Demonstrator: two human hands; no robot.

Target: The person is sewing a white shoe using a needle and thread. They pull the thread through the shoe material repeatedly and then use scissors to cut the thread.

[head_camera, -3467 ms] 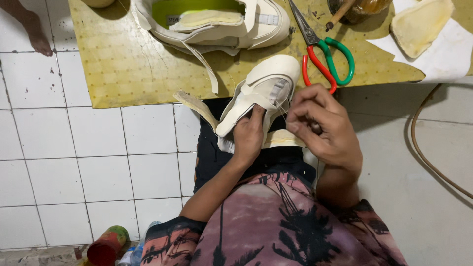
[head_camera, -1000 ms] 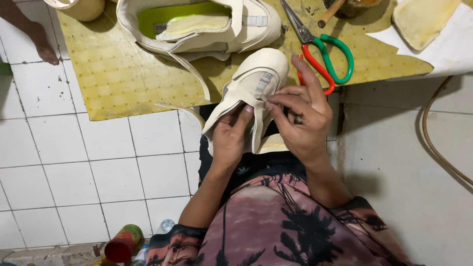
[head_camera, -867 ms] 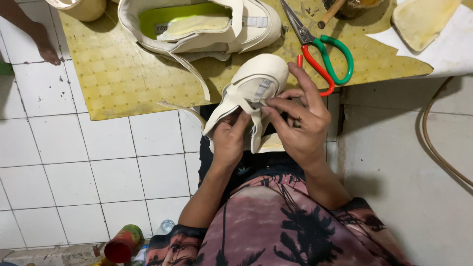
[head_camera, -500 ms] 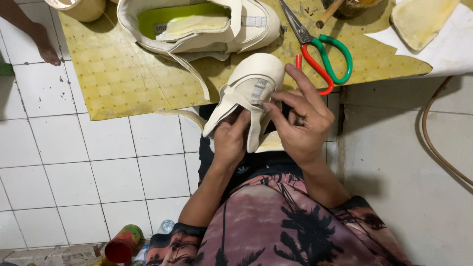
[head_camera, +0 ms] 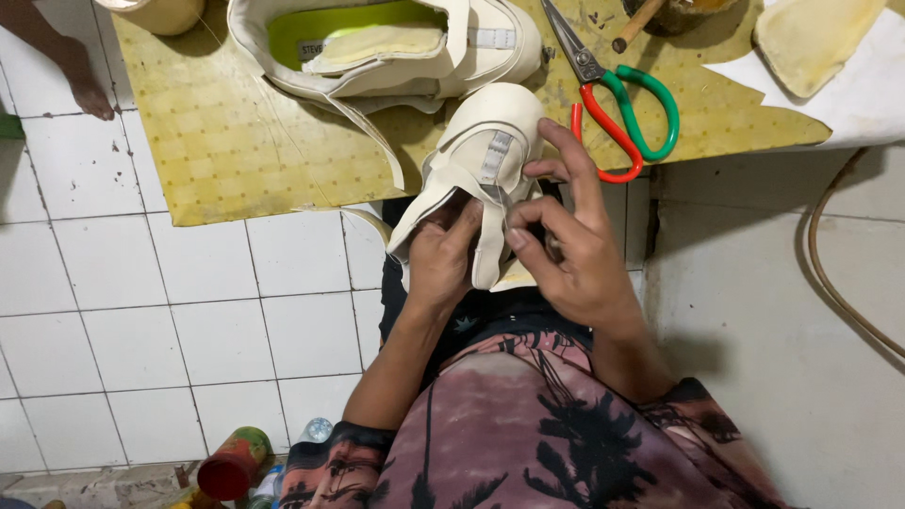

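Observation:
I hold a cream-white shoe upper (head_camera: 481, 151) over my lap, toe pointing away from me. My left hand (head_camera: 441, 256) grips its left side near the opening, fingers tucked against the inner edge. My right hand (head_camera: 570, 247) holds the right side, thumb and fingers pinched at the shoe's tongue strip. A second cream shoe (head_camera: 386, 47) with a lime-green lining lies on the yellow mat (head_camera: 217, 141) just beyond.
Scissors (head_camera: 617, 108) with one red and one green handle lie on the mat to the right. A cream insole (head_camera: 815, 38) rests on white paper at top right. Another person's bare foot (head_camera: 80, 80) stands at top left. A red-capped can (head_camera: 231, 464) sits on the tiled floor.
The shoe has been lifted and turned slightly toward the mat. My right fingers shifted from the side onto the tongue area; my left hand stays at the opening.

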